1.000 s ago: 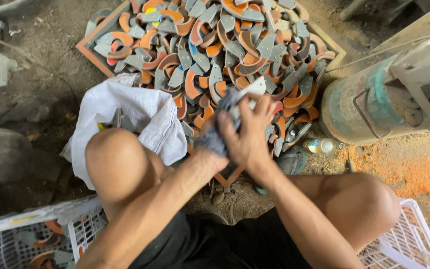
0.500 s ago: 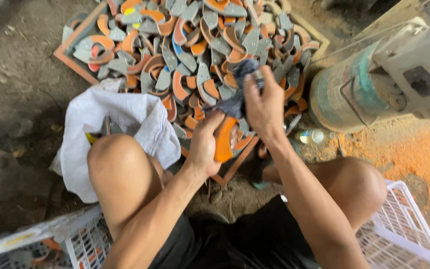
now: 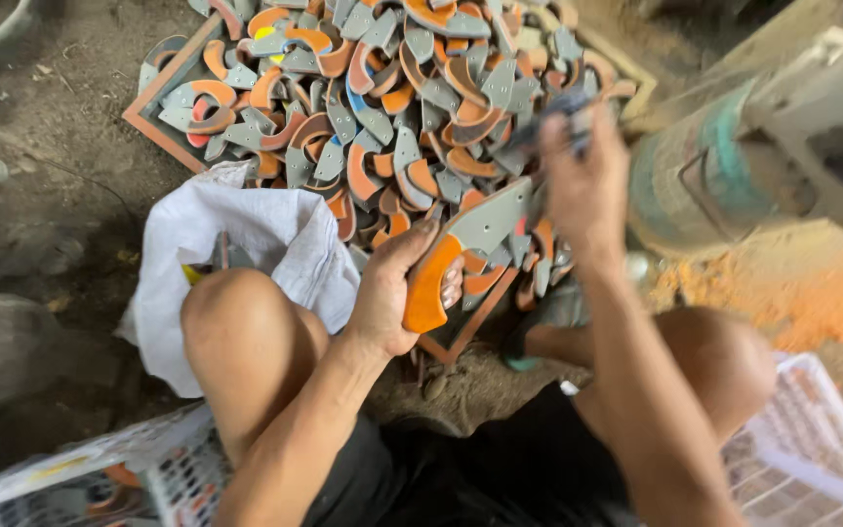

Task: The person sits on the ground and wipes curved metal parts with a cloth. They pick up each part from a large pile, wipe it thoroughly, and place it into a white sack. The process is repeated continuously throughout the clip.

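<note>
The person squats over a shallow wooden tray [image 3: 163, 132] heaped with curved grey-and-orange pieces [image 3: 382, 107]. The left hand [image 3: 397, 293] is closed firmly around the orange end of one grey-bladed curved piece [image 3: 461, 249], held just above the tray's near corner. The right hand [image 3: 582, 185], blurred, seems to pinch a dark rag [image 3: 558, 112] at the piece's grey tip; it looks like wiping work, calling for a steady hold. A white sack [image 3: 236, 244] lies beside the left knee.

Both hands are clenched, the left hand [image 3: 397, 298] low, the right hand [image 3: 582, 185] raised.
</note>
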